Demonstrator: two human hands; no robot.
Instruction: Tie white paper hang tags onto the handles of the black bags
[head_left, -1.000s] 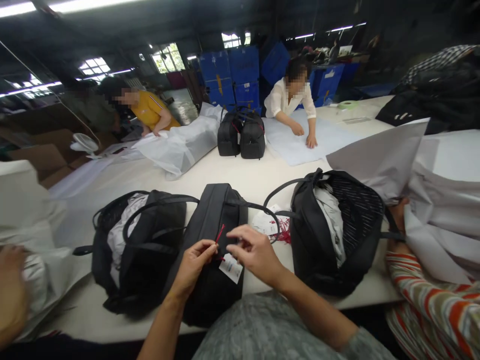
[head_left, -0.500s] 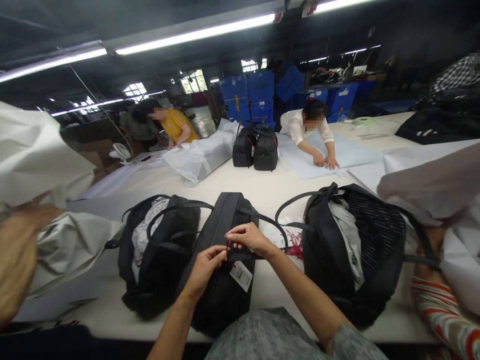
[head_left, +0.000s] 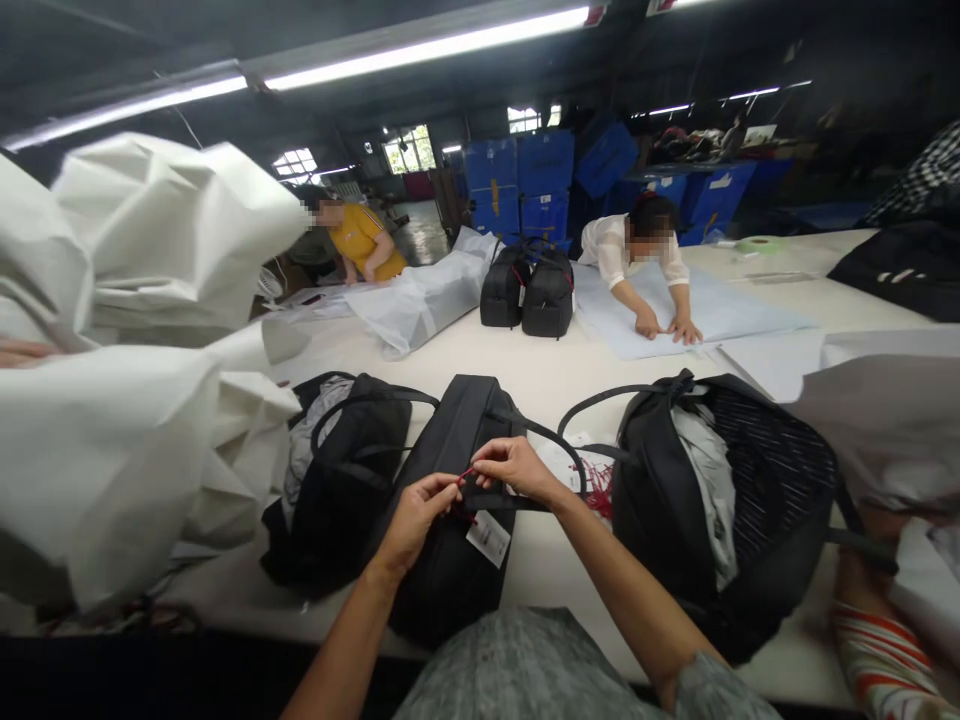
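Note:
Between my two hands a thin red string (head_left: 466, 474) is stretched, pinched at one end by my left hand (head_left: 420, 510) and at the other by my right hand (head_left: 517, 468). Both hands are over a black bag (head_left: 439, 560) lying on the table. A white hang tag (head_left: 489, 538) dangles from the red string and rests on the bag's side, just below my fingers. The bag's black strap (head_left: 555, 435) loops out to the right, beyond my right hand.
Left stands an open black bag (head_left: 337, 510) with grey filling; right, another open bag (head_left: 720, 510). Red strings (head_left: 598, 485) and white tags lie between. Large white sheeting (head_left: 142, 440) bulges at left. Across the table (head_left: 450, 352), two black bags (head_left: 546, 300) stand near co-workers.
My fingertips have drawn the red string out to a slant between them. The white sheeting at left has swung inward, partly covering the left bag. The view has shifted slightly.

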